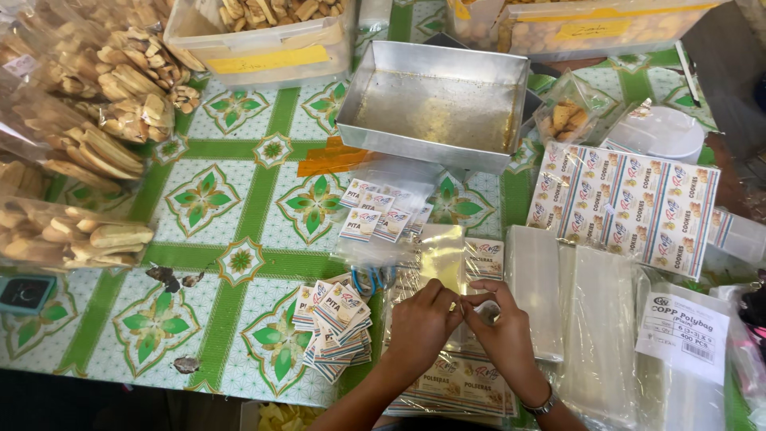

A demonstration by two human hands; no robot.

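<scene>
Both hands meet low in the middle of the bench [239, 207], over a stack of printed label sheets [459, 383]. The left hand [423, 323] and the right hand [499, 327] each pinch with fingertips at a small clear plastic bag [443, 259], which stands up from the fingers and lies just above them, its mouth held between the 2 hands; neither hand is clenched or released. To do this well, I judge the thumbs should rub the 2 film layers apart at the very lip, with light pressure, since thin film clings and tears if tugged. Just left of the hands lies a fanned pile of small labels [335, 319], with more small labels in a clear packet [379, 215] above; to the right lie stacked clear bags [598, 327] and a sheet of cookie labels [630, 207]. A metal tray [435, 108] sits farther back. Open room is mostly to the left, on the green patterned cloth; the right side is crowded, and the bench's near edge runs close under the wrists.
</scene>
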